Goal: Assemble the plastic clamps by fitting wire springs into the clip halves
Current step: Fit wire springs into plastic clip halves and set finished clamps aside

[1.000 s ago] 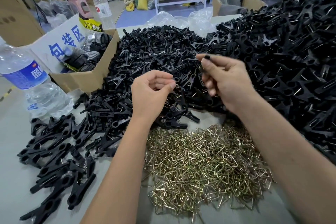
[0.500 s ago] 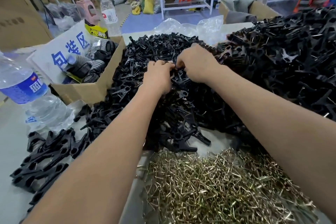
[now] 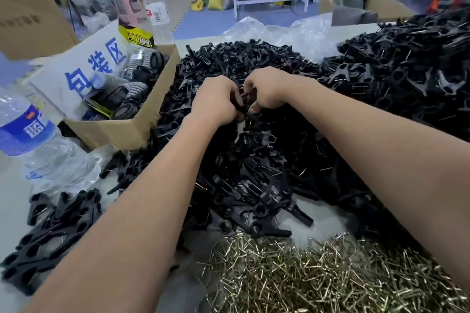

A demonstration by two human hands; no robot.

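Currently both hands meet over the middle heap of loose black clip halves [image 3: 254,63], forearms stretched well forward from the body. Left hand [image 3: 216,100]: fingers curled inward, knuckles up, gripping a black plastic piece [image 3: 240,99] that shows in the gap between the two hands. Right hand [image 3: 265,87]: fingers curled down onto the same piece from the other side, thumb tip low. Whether this piece is one clip half or two mated halves cannot be told; it is mostly covered by the fingers. No wire spring visible in either hand.

Wire springs [image 3: 318,274] lie in a brassy pile at the near edge of the counter [image 3: 10,201], well apart from the hands. Finished clamps [image 3: 58,229] sit in a group at the near left; a further black heap [image 3: 407,71] rises at the right.

Judgement on step: pairing or seating halves before the spring goes in. To do it well, align the pivot features squarely, hold the halves pinched flat so they cannot twist, then bring the work back toward the spring pile rather than reaching. Risk: neighbouring halves snagging and lifting with the piece.
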